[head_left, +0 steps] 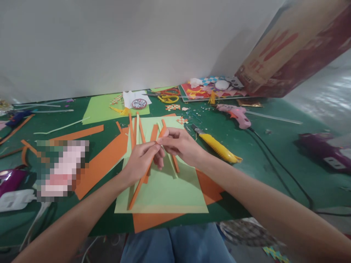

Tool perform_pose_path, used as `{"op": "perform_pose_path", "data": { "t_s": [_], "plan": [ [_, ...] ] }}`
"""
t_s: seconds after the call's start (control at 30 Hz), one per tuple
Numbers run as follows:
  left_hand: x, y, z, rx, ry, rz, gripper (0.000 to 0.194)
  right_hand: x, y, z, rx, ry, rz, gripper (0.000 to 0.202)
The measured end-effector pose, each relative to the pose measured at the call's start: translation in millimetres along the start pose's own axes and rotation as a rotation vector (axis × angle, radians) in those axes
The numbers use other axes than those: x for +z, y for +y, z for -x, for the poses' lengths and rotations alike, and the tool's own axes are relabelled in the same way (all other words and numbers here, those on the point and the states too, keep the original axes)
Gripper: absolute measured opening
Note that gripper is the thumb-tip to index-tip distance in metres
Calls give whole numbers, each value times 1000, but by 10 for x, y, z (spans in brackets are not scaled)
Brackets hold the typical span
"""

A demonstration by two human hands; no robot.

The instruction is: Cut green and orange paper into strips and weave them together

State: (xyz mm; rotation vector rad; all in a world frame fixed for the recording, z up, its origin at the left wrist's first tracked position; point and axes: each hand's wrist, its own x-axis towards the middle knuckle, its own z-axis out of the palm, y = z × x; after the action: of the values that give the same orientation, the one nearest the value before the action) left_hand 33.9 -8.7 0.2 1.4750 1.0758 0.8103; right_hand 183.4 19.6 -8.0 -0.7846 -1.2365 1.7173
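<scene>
Both hands meet over a sheet of pale green paper [175, 197]. A long orange paper strip [140, 190] runs slantwise through their fingers, its lower end near the sheet's bottom left. My left hand [142, 157] pinches it between thumb and fingers. Close beside, my right hand [181, 144] is closed on the strip's upper part with thumb and forefinger. Other orange and light green strips [132, 131] lie on the sheet around and under the hands; my fingers hide parts of them. Orange paper [102, 164] sticks out from beneath the green sheet.
To the right lie a yellow utility knife [219, 147] and a pink glue gun [237, 115] with its cord. Scissors [167, 98] and a craft pile [208, 89] are at the back. A pixelated object [64, 168] and white charger [16, 200] sit left; a paper bag [290, 47] stands back right.
</scene>
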Motion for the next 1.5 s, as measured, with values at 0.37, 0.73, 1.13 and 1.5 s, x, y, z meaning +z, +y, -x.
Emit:
{"op": "perform_pose_path", "data": {
  "t_s": [0.37, 0.73, 1.13, 1.5],
  "plan": [
    [3, -4, 0, 6, 37, 25, 25, -18, -15, -16, -4, 0, -39, 31],
    [3, 4, 11, 13, -22, 28, 29, -71, -61, -36, -97, 91, -40, 33],
    [-23, -7, 14, 41, 0, 16, 28, -202, -182, -53, 35, 17, 169, 18],
    [-32, -40, -6, 2, -58, -7, 30, -136, -118, -27, 51, -189, 356, 6]
  ]
}}
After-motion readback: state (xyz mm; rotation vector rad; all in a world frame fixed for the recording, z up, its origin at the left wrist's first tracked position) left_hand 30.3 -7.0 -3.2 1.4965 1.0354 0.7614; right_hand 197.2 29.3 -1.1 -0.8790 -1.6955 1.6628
